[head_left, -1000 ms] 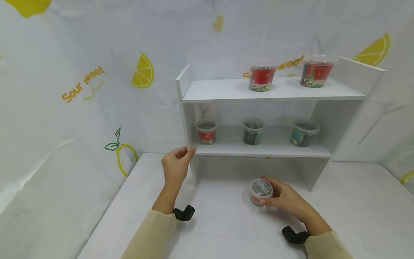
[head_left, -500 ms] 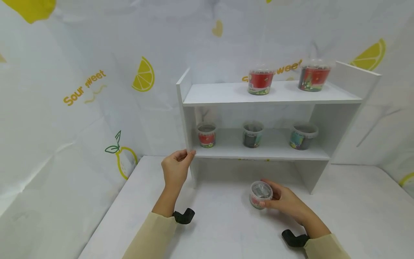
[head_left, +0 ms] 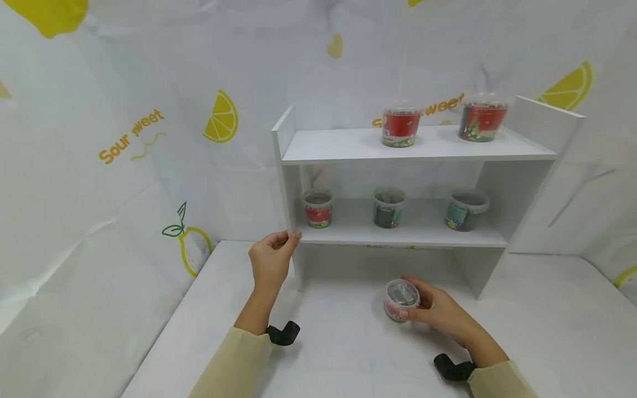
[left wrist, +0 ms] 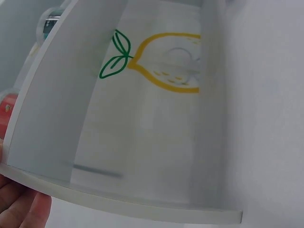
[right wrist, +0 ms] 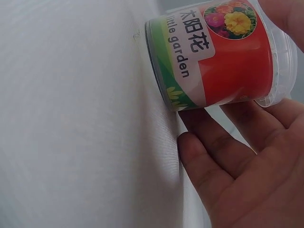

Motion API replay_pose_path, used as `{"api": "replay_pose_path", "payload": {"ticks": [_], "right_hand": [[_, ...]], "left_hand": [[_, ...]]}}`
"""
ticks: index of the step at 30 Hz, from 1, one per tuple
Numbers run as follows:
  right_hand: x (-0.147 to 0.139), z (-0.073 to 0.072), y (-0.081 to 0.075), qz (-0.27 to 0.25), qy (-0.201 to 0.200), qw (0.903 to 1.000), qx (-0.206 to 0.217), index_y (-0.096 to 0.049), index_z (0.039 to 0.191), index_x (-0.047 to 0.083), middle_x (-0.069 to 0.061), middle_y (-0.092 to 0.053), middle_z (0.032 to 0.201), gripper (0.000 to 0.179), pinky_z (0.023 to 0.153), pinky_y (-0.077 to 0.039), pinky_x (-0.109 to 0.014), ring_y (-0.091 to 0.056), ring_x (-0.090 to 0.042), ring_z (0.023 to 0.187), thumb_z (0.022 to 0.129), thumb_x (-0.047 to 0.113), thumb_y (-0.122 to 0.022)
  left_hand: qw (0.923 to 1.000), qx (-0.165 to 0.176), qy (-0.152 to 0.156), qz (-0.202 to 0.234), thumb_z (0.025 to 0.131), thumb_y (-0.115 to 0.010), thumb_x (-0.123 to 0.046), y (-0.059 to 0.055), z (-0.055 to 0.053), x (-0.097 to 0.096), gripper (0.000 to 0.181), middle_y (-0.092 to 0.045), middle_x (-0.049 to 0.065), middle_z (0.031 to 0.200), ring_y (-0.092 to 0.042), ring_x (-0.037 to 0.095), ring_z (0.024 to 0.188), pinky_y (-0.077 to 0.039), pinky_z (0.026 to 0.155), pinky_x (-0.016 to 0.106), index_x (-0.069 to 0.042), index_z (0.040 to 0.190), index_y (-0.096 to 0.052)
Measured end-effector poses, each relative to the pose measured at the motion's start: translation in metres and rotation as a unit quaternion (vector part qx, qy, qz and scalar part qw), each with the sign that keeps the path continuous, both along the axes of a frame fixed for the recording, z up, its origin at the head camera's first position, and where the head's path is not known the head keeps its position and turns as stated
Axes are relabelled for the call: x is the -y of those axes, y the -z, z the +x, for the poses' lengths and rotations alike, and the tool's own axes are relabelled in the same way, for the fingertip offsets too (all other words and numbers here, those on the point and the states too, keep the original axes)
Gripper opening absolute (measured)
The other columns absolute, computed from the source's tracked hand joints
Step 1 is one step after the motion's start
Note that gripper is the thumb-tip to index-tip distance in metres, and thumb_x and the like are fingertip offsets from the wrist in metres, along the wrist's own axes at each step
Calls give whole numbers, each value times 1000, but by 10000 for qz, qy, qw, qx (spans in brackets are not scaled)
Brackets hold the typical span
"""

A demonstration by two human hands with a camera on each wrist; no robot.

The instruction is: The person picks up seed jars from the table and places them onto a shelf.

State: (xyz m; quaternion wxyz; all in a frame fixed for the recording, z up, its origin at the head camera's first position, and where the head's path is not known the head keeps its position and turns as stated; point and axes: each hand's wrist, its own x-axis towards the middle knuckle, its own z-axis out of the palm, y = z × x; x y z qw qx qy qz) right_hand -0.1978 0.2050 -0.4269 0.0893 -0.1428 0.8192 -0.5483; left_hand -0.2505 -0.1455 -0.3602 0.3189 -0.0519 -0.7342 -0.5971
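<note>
With thumb and fingers, my left hand (head_left: 271, 257) pinches the front edge of the white shelf unit's left side panel (head_left: 287, 182), near the middle board. In the left wrist view, its fingers (left wrist: 21, 206) show at the lower left, by that edge. My right hand (head_left: 438, 307) holds a small plastic tub (head_left: 402, 298) low in front of the unit's bottom opening, thumb on the near side and fingers round the far side. The right wrist view shows the tub's red "little garden" flower label (right wrist: 232, 71), with the tub's base right at the white table surface.
The middle board (head_left: 343, 232) bears a red-labelled tub (head_left: 318, 209), a dark tub (head_left: 389, 209) and a blue-green tub (head_left: 465, 211). Two red tubs with clear domed lids, one nearer the middle (head_left: 401, 127) and one farther right (head_left: 483, 121), stand on the top board (head_left: 328, 143).
The head view has tilted slightly, so everything sits a little lower in it. Both hands keep their holds, and the tub stays at the same spot before the unit.
</note>
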Motion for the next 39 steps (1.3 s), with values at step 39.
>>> {"api": "replay_pose_path", "payload": {"ticks": [39], "right_hand": [[44, 26, -86, -1141, -567, 9732, -1915, -39, 146, 0, 2, -57, 126, 56, 83, -56, -23, -62, -7, 106, 93, -5, -58]], "left_hand": [[10000, 16, 10, 32, 82, -81, -28, 3, -2, 2, 29, -76, 10, 83, -74, 16, 76, -58, 64, 24, 0, 90, -77]]}}
